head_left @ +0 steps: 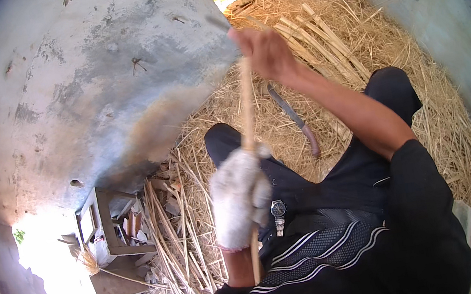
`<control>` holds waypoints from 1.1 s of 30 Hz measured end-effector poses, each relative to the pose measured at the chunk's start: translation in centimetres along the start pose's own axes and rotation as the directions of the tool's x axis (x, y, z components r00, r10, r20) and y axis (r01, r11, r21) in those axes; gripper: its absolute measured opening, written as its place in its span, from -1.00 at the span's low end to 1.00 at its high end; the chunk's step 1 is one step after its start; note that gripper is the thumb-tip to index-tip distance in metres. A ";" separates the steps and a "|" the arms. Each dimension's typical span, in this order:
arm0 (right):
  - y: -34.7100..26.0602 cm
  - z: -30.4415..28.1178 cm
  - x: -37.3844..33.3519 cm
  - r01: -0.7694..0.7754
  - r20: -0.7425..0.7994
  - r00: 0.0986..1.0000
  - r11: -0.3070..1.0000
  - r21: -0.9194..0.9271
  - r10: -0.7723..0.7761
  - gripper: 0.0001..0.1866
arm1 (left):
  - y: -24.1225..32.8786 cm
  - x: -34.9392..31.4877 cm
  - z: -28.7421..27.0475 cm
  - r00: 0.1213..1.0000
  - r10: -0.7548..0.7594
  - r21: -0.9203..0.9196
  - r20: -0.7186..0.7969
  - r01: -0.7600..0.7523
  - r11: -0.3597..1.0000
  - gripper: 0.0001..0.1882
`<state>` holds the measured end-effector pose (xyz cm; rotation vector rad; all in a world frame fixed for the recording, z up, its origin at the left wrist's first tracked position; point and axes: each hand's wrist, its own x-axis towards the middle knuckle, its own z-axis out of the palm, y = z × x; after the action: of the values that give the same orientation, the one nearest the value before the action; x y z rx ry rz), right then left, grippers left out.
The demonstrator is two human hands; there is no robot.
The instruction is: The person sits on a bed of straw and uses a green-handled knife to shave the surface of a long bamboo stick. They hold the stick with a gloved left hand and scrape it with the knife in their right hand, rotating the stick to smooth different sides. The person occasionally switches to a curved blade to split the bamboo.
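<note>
gloved left hand (238, 198) and bare right hand (265, 52) both clamped on 1 thin cane (246, 109), held over straw (424, 120); a knife (294, 117) lies near, wall (87, 77) close on the left.

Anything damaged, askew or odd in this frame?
Only one hand is gloved: the left hand wears a white work glove on the cane stalk, the right hand grips it bare. A sickle-like knife lies loose on the straw near the person's knee.
</note>
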<state>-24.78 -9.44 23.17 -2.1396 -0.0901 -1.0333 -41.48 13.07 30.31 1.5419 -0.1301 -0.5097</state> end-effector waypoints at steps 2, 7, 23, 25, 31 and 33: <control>-0.1 -1.9 0.4 0.036 -0.127 0.992 0.997 0.062 -0.028 -0.40 | -0.8 0.4 0.8 0.999 -0.023 -0.016 0.025 0.023 1.000 -0.65; -4.9 -1.4 -3.2 0.345 0.027 0.924 0.864 0.367 -0.381 -0.47 | 0.0 2.6 -1.6 0.983 0.176 -0.215 -0.057 -0.185 0.959 -0.63; -7.9 -1.3 -6.0 0.484 0.179 0.815 0.817 0.314 -0.551 -0.50 | -1.4 2.6 -3.7 0.983 0.135 -0.568 0.122 -0.043 0.822 -0.67; -7.6 -1.0 -6.0 0.507 0.149 0.821 0.823 0.258 -0.552 -0.47 | -1.8 2.8 -3.8 0.986 0.121 -0.582 0.114 -0.033 0.812 -0.66; -6.2 1.1 -5.7 0.565 0.087 0.810 0.811 0.154 -0.581 -0.39 | -3.1 4.5 -4.6 0.938 0.148 -0.744 0.314 0.146 0.652 -0.62; -6.1 2.1 -5.8 0.566 0.036 0.817 0.812 0.143 -0.576 -0.38 | -3.3 4.8 -4.9 0.938 0.144 -0.747 0.316 0.152 0.648 -0.61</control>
<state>-29.52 -2.23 21.90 -2.0747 -0.8660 -1.2327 -36.02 15.80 25.75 0.5921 -0.1567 -0.7271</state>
